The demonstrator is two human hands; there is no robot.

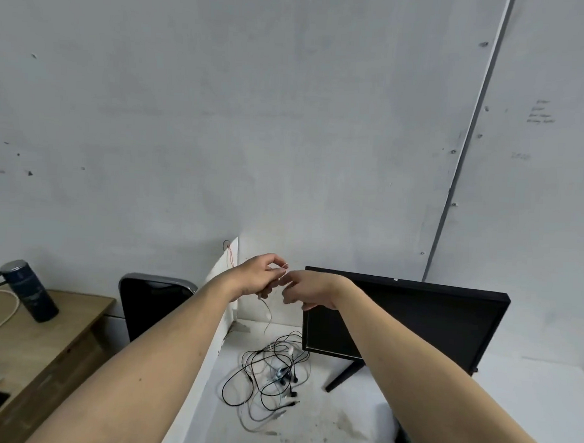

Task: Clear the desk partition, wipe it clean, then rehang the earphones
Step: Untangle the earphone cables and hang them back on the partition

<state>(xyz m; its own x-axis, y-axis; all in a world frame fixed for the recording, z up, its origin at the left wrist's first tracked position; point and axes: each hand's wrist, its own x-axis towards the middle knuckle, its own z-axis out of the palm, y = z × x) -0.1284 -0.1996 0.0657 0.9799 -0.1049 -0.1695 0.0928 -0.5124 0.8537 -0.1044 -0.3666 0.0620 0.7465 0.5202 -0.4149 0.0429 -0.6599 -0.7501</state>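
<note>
Head view: both hands up near the partition (226, 268).
Left hand (260, 275): pinches a thin wire (269, 315).
Right hand (309, 289): fingers curled, holding nothing clear.
Earphones (270, 371): tangled on the desk (527, 399) by the left edge.

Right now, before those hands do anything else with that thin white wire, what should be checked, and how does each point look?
1. Left hand pinches the thin white wire: ok.
2. Right hand has hold of it too: cannot tell, fingers sit close beside it.
3. Wire hangs clear of the earphone tangle on the white desk: ok.
4. Partition cleared: cannot tell, a red thread hangs at its far end.
5. Desk clean: not ok, smudges show.
6. Monitor out of the way: ok.
</note>
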